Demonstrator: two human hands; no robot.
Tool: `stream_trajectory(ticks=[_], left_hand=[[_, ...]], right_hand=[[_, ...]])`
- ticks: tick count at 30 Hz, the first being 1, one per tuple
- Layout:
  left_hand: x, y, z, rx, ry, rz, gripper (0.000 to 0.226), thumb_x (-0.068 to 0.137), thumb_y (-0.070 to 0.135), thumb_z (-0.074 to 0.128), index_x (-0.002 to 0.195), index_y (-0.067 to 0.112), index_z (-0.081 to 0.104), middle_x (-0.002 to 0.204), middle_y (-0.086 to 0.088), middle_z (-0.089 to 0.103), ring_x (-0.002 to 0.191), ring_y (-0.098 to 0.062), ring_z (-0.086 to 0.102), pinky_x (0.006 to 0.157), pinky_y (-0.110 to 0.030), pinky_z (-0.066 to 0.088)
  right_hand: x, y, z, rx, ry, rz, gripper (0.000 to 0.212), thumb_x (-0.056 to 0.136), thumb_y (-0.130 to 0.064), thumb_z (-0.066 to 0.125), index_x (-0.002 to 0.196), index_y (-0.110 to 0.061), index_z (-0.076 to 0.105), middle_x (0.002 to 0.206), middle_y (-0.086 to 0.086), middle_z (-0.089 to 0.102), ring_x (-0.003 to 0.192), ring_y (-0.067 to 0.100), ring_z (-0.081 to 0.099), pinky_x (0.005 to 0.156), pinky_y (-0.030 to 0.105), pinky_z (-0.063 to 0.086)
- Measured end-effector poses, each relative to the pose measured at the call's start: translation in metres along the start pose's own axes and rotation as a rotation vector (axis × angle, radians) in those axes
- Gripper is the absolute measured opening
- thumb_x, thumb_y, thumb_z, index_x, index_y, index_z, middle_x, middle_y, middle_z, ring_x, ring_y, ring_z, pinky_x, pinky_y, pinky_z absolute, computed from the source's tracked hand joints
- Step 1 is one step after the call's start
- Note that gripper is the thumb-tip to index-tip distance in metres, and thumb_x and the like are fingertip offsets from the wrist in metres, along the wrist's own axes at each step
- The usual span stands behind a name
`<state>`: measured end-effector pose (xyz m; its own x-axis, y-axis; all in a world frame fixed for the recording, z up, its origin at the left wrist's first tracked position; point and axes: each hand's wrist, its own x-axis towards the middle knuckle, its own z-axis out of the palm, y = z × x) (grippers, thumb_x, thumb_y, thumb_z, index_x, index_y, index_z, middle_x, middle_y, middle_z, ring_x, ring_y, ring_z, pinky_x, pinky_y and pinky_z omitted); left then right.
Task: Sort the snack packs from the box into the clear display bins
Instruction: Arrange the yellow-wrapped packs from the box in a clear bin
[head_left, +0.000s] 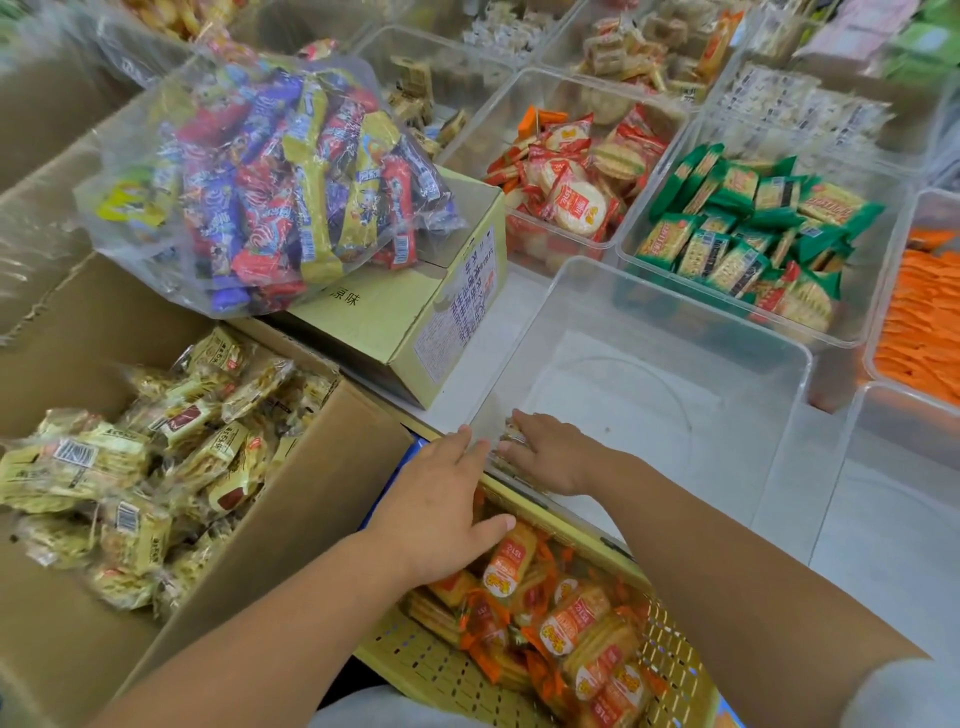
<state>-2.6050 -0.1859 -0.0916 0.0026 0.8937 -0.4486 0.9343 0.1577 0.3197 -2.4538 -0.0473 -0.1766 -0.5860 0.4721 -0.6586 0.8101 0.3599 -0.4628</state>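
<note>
Only two characters can be read: 凉味, in dark ink on the top of the yellow-green carton, beyond the fingers and to their left. The carton's side panel carries red and dark lines of print too small to read. The pale yellow packs, left of the fingers, show barcodes. The orange packs, nearer than the fingers, bear red labels that cannot be read.

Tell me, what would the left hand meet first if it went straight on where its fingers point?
Probably the near left corner of the nearest clear bin, which the fingertips of the left hand seem almost to touch. Behind that wall the right hand lies on a snack pack. Depth is unclear.
</note>
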Motion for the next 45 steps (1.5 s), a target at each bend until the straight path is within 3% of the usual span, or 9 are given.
stream_trajectory(ticks=[8, 15, 18, 21, 25, 29, 35, 41, 45], left_hand=[[-0.037, -0.003, -0.011, 0.0, 0.116, 0.092, 0.081, 0.096, 0.063, 0.05, 0.163, 0.029, 0.018, 0.171, 0.0, 0.01, 0.156, -0.02, 0.008, 0.127, -0.04, 0.01], [-0.119, -0.067, -0.041, -0.154, 0.497, 0.012, 0.058, 0.089, 0.056, 0.06, 0.137, 0.023, 0.062, 0.141, 0.003, 0.055, 0.131, -0.015, 0.046, 0.11, -0.033, 0.036], [-0.154, -0.12, -0.045, -0.185, 0.596, -0.179, 0.051, 0.09, 0.048, 0.067, 0.136, 0.027, 0.061, 0.133, 0.016, 0.048, 0.123, -0.004, 0.041, 0.104, -0.031, 0.039], [-0.179, -0.18, -0.047, -0.167, 0.501, -0.381, 0.063, 0.089, 0.046, 0.072, 0.146, 0.034, 0.049, 0.138, 0.015, 0.047, 0.13, -0.01, 0.042, 0.11, -0.034, 0.04], [-0.193, -0.249, -0.055, -0.093, 0.368, -0.491, 0.072, 0.087, 0.051, 0.072, 0.15, 0.03, 0.043, 0.148, 0.004, 0.045, 0.136, -0.02, 0.042, 0.111, -0.036, 0.039], [-0.193, -0.307, -0.07, -0.054, 0.35, -0.486, 0.087, 0.081, 0.064, 0.073, 0.153, 0.029, 0.04, 0.158, -0.002, 0.037, 0.142, -0.026, 0.039, 0.114, -0.041, 0.039], [-0.161, -0.373, -0.1, 0.024, 0.277, -0.454, 0.113, 0.056, 0.092, 0.065, 0.152, 0.04, 0.037, 0.168, -0.014, 0.017, 0.152, -0.037, 0.023, 0.121, -0.05, 0.026], [-0.129, -0.401, -0.1, -0.016, 0.133, -0.399, 0.131, 0.036, 0.096, 0.069, 0.148, 0.038, 0.035, 0.136, -0.003, 0.036, 0.128, -0.031, 0.043, 0.102, -0.046, 0.048], [-0.119, -0.409, -0.095, -0.023, 0.169, -0.385, 0.126, 0.04, 0.097, 0.067, 0.149, 0.043, 0.032, 0.145, -0.007, 0.032, 0.129, -0.035, 0.04, 0.103, -0.05, 0.048]], right_hand=[[-0.029, -0.018, -0.016, -0.042, 0.136, 0.029, 0.073, 0.099, -0.066, 0.037, 0.16, -0.028, 0.023, 0.162, 0.005, 0.033, 0.145, 0.03, 0.036, 0.116, 0.045, 0.033], [-0.08, -0.12, -0.011, 0.049, 0.701, -0.303, 0.05, 0.097, -0.055, 0.051, 0.132, -0.021, 0.063, 0.13, 0.0, 0.061, 0.122, 0.024, 0.051, 0.099, 0.037, 0.044], [-0.093, -0.182, 0.019, -0.014, 0.603, -0.477, 0.059, 0.094, -0.064, 0.038, 0.134, -0.026, 0.061, 0.139, -0.003, 0.054, 0.132, 0.019, 0.043, 0.11, 0.037, 0.039], [-0.089, -0.23, 0.056, -0.189, 0.452, -0.557, 0.061, 0.096, -0.068, 0.029, 0.141, -0.034, 0.053, 0.154, -0.007, 0.041, 0.15, 0.02, 0.02, 0.126, 0.042, 0.011], [-0.075, -0.266, 0.091, -0.317, 0.306, -0.523, 0.067, 0.095, -0.073, 0.022, 0.144, -0.037, 0.048, 0.16, -0.009, 0.031, 0.155, 0.02, -0.009, 0.12, 0.048, -0.015], [-0.07, -0.285, 0.108, -0.375, 0.323, -0.355, 0.076, 0.087, -0.08, 0.013, 0.138, -0.038, 0.052, 0.152, -0.011, 0.035, 0.153, 0.021, -0.015, 0.124, 0.057, -0.001], [-0.07, -0.305, 0.121, -0.353, 0.345, -0.153, 0.078, 0.082, -0.089, 0.013, 0.13, -0.044, 0.055, 0.142, -0.024, 0.036, 0.153, 0.014, -0.019, 0.126, 0.044, 0.016], [-0.07, -0.325, 0.126, -0.395, 0.317, -0.005, 0.07, 0.085, -0.085, 0.02, 0.133, -0.045, 0.052, 0.147, -0.019, 0.032, 0.152, 0.017, -0.021, 0.12, 0.042, 0.031], [-0.066, -0.332, 0.126, -0.4, 0.299, 0.069, 0.07, 0.085, -0.083, 0.023, 0.135, -0.043, 0.052, 0.156, -0.013, 0.024, 0.152, 0.02, -0.021, 0.116, 0.048, 0.036]])
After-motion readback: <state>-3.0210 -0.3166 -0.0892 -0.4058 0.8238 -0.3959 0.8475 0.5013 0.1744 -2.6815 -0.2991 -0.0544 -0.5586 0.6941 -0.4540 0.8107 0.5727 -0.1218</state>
